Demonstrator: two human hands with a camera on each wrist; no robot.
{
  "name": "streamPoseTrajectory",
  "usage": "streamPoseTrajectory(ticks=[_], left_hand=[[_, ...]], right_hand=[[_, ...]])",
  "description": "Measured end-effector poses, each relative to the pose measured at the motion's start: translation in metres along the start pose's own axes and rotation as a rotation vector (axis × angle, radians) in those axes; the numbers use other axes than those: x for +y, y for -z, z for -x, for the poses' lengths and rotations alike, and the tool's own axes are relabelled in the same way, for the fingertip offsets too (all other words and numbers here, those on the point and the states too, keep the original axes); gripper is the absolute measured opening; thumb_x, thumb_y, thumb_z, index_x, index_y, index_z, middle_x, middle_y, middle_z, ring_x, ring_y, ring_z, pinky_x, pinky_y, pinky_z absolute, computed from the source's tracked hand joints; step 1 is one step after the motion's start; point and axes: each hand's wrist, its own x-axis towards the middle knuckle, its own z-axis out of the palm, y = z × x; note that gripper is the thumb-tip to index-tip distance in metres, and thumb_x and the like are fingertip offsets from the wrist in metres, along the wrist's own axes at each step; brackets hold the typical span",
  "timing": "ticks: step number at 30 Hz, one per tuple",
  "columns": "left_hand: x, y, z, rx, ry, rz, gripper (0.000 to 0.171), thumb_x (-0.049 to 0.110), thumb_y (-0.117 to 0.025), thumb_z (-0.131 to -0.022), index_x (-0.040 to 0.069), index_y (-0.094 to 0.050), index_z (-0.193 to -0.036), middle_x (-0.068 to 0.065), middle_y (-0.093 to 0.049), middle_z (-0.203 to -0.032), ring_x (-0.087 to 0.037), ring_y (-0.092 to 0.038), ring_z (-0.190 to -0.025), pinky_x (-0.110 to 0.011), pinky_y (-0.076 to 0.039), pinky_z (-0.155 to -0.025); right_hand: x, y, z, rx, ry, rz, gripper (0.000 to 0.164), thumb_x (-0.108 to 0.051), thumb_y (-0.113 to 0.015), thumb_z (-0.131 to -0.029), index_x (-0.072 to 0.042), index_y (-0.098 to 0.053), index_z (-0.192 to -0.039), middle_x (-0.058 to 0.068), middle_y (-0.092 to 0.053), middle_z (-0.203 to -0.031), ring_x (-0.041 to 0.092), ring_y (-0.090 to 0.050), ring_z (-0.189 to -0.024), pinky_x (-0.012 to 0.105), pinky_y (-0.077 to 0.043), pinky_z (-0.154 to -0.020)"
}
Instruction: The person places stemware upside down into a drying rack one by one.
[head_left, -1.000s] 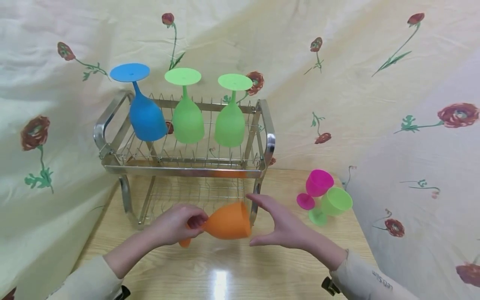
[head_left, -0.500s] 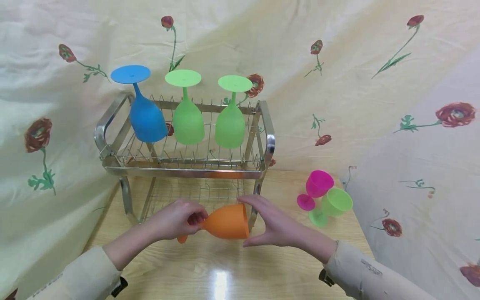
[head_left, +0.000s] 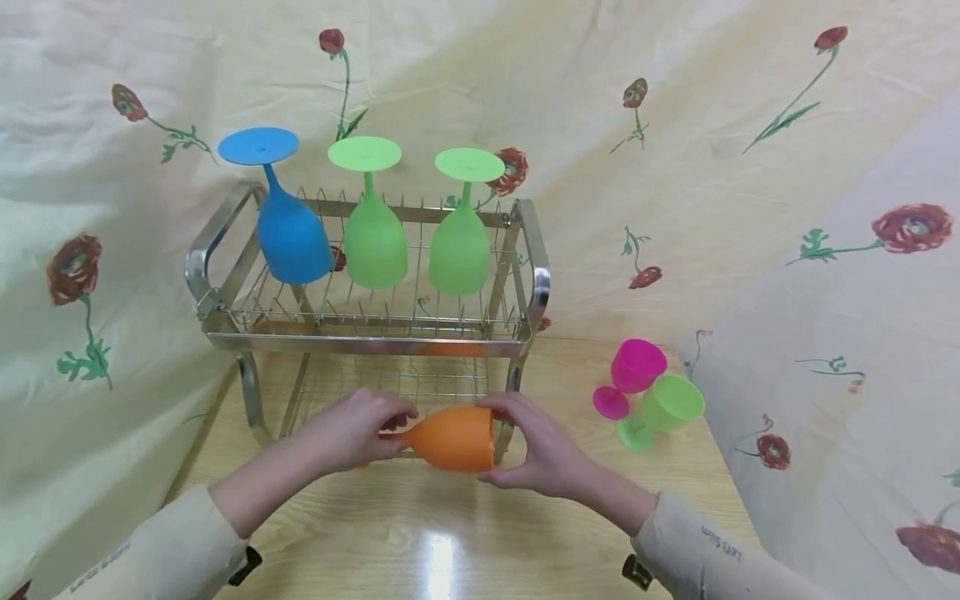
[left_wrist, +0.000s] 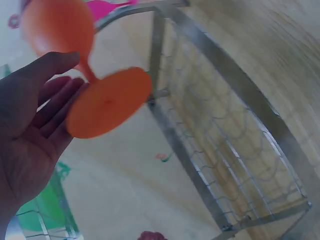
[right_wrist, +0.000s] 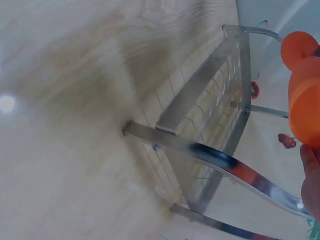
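Observation:
An orange plastic goblet (head_left: 453,439) lies sideways in the air in front of the rack, its mouth to the right. My left hand (head_left: 354,435) pinches its stem between thumb and fingers. In the left wrist view the round orange foot (left_wrist: 109,102) sticks out past the fingers. My right hand (head_left: 546,447) grips the bowl at the rim, index finger on the upper side and thumb on the lower. A fingertip (right_wrist: 309,159) shows against the rim in the right wrist view; the rest of that hand is mostly out of frame there.
Upside down on the upper tier of a two-tier metal dish rack (head_left: 367,343) stand a blue goblet (head_left: 294,242) and two green goblets (head_left: 375,242). A pink goblet (head_left: 637,367) and another green goblet (head_left: 672,402) stand on the wooden table (head_left: 360,542) at right. Flowered cloth hangs behind.
The right hand has moved left and closed onto the orange goblet's rim. The left hand keeps the stem, and the goblet has shifted slightly and levelled out.

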Motion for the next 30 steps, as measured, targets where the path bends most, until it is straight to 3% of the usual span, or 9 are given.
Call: streamPoseTrajectory(ticks=[5,8,11,13,17,21,25,30], left_hand=[[0.016,0.002,0.01,0.2,0.052,-0.02,0.036,0.017,-0.094,-0.082,0.008,-0.078,-0.114,-0.001,-0.077,-0.102,-0.015,-0.073,-0.089,-0.028,-0.065,-0.076],[0.025,-0.001,0.019,0.322,0.077,0.048,0.044,0.02,-0.097,-0.079,0.009,-0.078,-0.117,0.001,-0.077,-0.103,-0.011,-0.073,-0.089,-0.029,-0.065,-0.077],[0.032,-0.011,0.029,0.393,0.138,0.178,0.046,0.019,-0.098,-0.077,0.01,-0.078,-0.117,0.004,-0.077,-0.101,-0.009,-0.073,-0.089,-0.026,-0.065,-0.078],[0.035,-0.024,0.036,0.421,0.225,0.299,0.044,0.018,-0.098,-0.078,0.01,-0.078,-0.116,0.004,-0.077,-0.1,-0.01,-0.074,-0.089,-0.025,-0.065,-0.079],[0.038,-0.056,0.048,0.463,0.474,0.582,0.046,0.021,-0.097,-0.08,0.009,-0.076,-0.119,0.0,-0.077,-0.103,-0.016,-0.075,-0.094,-0.026,-0.065,-0.082],[0.038,-0.083,0.054,0.502,0.677,0.796,0.059,0.03,-0.093,-0.085,0.009,-0.069,-0.133,-0.006,-0.075,-0.121,-0.022,-0.072,-0.111,-0.034,-0.064,-0.094],[0.041,-0.1,0.051,0.525,0.775,0.965,0.072,0.033,-0.088,-0.09,0.006,-0.056,-0.149,-0.014,-0.064,-0.142,-0.03,-0.066,-0.126,-0.047,-0.057,-0.108],[0.047,-0.105,0.037,0.549,0.83,1.107,0.088,0.04,-0.087,-0.091,0.004,-0.043,-0.157,-0.021,-0.053,-0.152,-0.032,-0.063,-0.128,-0.045,-0.055,-0.11]], right_hand=[[0.009,-0.02,0.013,0.126,-0.069,-0.124,0.087,-0.012,-0.1,-0.073,-0.006,-0.054,-0.147,0.007,-0.06,-0.142,0.026,-0.064,-0.128,0.038,-0.057,-0.108],[0.013,-0.034,0.02,0.211,-0.099,-0.198,0.086,-0.007,-0.099,-0.072,-0.006,-0.055,-0.145,0.009,-0.06,-0.14,0.025,-0.063,-0.127,0.037,-0.057,-0.107],[0.018,-0.048,0.027,0.282,-0.116,-0.261,0.085,-0.003,-0.099,-0.071,-0.005,-0.054,-0.144,0.01,-0.059,-0.141,0.023,-0.061,-0.129,0.037,-0.056,-0.108],[0.021,-0.056,0.03,0.323,-0.117,-0.288,0.085,0.0,-0.098,-0.07,-0.003,-0.054,-0.142,0.012,-0.059,-0.141,0.02,-0.06,-0.13,0.036,-0.055,-0.108],[0.024,-0.068,0.035,0.375,-0.112,-0.313,0.085,0.002,-0.098,-0.07,0.0,-0.053,-0.142,0.015,-0.058,-0.142,0.016,-0.058,-0.132,0.034,-0.055,-0.109],[0.025,-0.076,0.036,0.404,-0.101,-0.308,0.086,0.004,-0.098,-0.069,0.0,-0.052,-0.142,0.016,-0.057,-0.143,0.014,-0.056,-0.133,0.032,-0.054,-0.109],[0.023,-0.081,0.033,0.423,-0.077,-0.299,0.087,0.005,-0.098,-0.068,0.001,-0.052,-0.142,0.016,-0.057,-0.142,0.013,-0.056,-0.133,0.033,-0.054,-0.109],[0.018,-0.083,0.029,0.416,-0.054,-0.309,0.089,0.005,-0.098,-0.068,0.002,-0.051,-0.143,0.015,-0.057,-0.142,0.017,-0.057,-0.132,0.035,-0.055,-0.109]])
